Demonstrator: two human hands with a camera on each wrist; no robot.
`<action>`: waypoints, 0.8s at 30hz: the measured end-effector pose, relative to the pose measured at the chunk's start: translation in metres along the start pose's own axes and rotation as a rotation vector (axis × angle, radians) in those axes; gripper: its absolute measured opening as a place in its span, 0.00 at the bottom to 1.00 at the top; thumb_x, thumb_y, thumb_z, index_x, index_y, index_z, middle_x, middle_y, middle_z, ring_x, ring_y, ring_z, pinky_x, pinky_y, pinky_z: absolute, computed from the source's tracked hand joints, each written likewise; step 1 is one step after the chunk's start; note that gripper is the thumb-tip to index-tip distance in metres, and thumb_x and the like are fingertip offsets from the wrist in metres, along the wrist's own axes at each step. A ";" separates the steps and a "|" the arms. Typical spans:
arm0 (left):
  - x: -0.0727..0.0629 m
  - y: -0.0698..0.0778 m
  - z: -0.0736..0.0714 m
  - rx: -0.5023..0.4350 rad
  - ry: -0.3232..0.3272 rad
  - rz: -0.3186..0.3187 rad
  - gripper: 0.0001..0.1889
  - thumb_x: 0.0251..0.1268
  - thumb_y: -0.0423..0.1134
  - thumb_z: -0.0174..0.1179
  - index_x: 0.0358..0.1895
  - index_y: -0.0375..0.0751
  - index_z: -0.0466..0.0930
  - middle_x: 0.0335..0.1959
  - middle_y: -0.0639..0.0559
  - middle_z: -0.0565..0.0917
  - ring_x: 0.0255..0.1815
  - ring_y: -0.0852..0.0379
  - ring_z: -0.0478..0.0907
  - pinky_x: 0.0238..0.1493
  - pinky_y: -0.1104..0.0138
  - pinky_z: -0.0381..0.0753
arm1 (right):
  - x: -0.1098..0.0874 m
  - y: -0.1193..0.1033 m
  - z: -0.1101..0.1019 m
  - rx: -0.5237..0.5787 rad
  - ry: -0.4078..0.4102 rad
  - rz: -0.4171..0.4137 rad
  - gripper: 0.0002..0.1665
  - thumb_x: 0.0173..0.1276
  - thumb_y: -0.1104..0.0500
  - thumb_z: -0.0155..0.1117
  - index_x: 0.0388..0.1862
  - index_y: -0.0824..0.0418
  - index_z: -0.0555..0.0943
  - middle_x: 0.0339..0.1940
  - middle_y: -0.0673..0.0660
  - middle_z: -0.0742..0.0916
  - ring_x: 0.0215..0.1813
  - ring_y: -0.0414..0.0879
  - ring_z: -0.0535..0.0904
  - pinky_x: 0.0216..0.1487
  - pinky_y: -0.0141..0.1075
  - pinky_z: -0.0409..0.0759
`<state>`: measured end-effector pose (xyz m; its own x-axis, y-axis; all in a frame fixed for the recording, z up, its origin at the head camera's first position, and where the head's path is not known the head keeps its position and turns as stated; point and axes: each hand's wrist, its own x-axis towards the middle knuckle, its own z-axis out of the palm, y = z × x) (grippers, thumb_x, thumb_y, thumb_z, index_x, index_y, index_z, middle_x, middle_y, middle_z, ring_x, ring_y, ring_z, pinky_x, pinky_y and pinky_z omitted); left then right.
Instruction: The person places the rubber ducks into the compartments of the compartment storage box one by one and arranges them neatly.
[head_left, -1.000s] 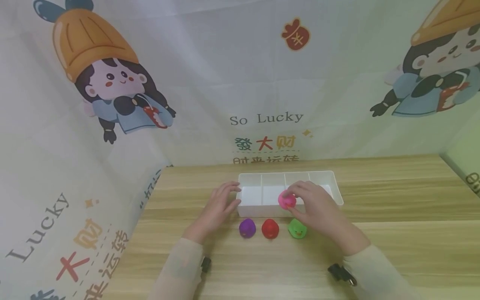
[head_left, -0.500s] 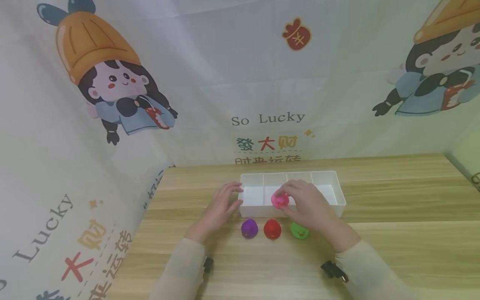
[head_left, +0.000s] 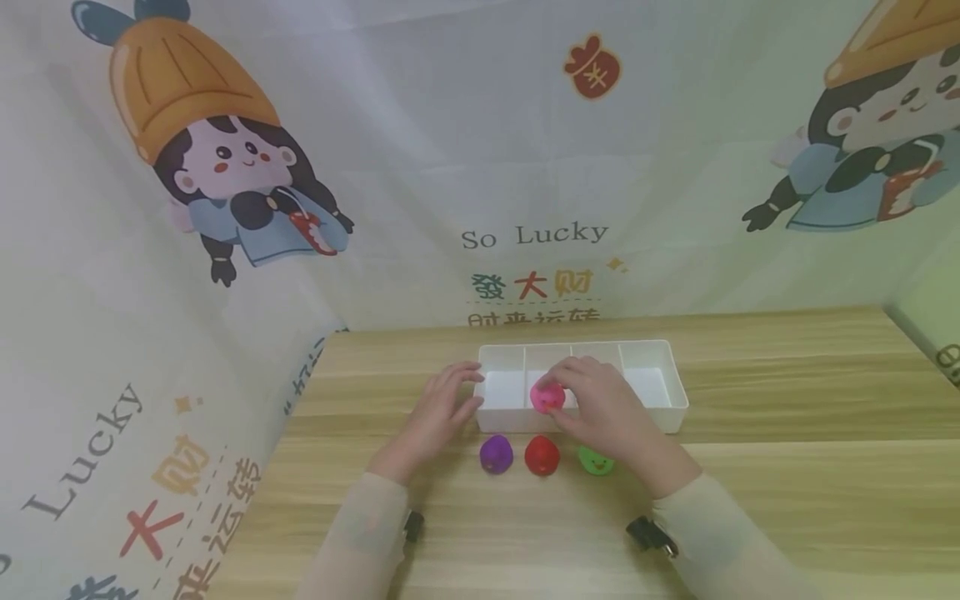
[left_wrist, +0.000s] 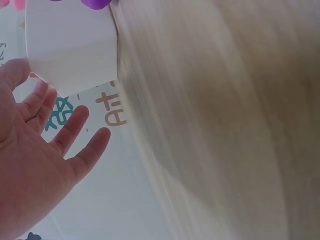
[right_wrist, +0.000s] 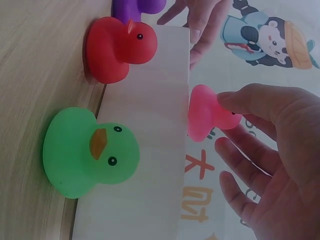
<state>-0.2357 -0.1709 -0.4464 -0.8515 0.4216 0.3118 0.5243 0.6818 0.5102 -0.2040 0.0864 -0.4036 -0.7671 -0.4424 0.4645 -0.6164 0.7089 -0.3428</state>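
Note:
My right hand [head_left: 603,408] pinches a pink rubber duck [head_left: 548,397] between thumb and fingers. In the head view this duck is over the second compartment from the left of a white divided box [head_left: 652,387]; in the right wrist view the duck [right_wrist: 201,112] shows at the level of the box's rim. My left hand [head_left: 442,408] rests its fingertips at the box's left end, and the left wrist view shows its fingers [left_wrist: 95,150] spread loosely. Before the box stand a purple duck [head_left: 497,455], a red duck [head_left: 542,456] and a green duck [head_left: 596,461], partly behind my right wrist.
The box stands near the back of a wood-grain table [head_left: 787,475]. A printed cloth [head_left: 420,125] hangs behind and to the left of it. A dark camera mount [head_left: 651,536] sits beneath the right sleeve, and another [head_left: 413,527] beside the left.
My right hand has moved left with the pink duck, from the divider beside the third compartment to over the second. My left hand stays at the box's end.

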 end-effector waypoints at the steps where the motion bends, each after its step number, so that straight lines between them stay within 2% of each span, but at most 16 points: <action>1: 0.000 0.000 0.000 0.001 0.000 0.001 0.15 0.61 0.40 0.54 0.51 0.43 0.68 0.61 0.51 0.63 0.62 0.58 0.53 0.62 0.59 0.53 | 0.000 0.000 0.001 0.000 -0.003 0.002 0.16 0.45 0.55 0.70 0.37 0.47 0.79 0.37 0.41 0.79 0.42 0.38 0.70 0.42 0.33 0.70; 14: 0.002 -0.003 0.001 0.008 -0.009 0.011 0.16 0.62 0.41 0.53 0.51 0.42 0.68 0.61 0.50 0.63 0.62 0.56 0.54 0.62 0.58 0.53 | 0.007 -0.005 0.002 -0.034 -0.043 0.037 0.18 0.46 0.52 0.71 0.39 0.46 0.79 0.40 0.41 0.78 0.45 0.40 0.69 0.45 0.38 0.68; 24: 0.001 0.003 -0.002 -0.001 -0.042 -0.029 0.15 0.62 0.40 0.52 0.51 0.43 0.68 0.61 0.52 0.63 0.62 0.57 0.53 0.61 0.58 0.54 | 0.012 -0.004 0.004 -0.064 -0.045 0.026 0.17 0.47 0.52 0.70 0.39 0.46 0.79 0.40 0.42 0.79 0.47 0.40 0.70 0.48 0.40 0.67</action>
<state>-0.2357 -0.1700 -0.4426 -0.8657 0.4261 0.2626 0.4990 0.6939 0.5191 -0.2111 0.0761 -0.4003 -0.7911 -0.4466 0.4180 -0.5843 0.7539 -0.3004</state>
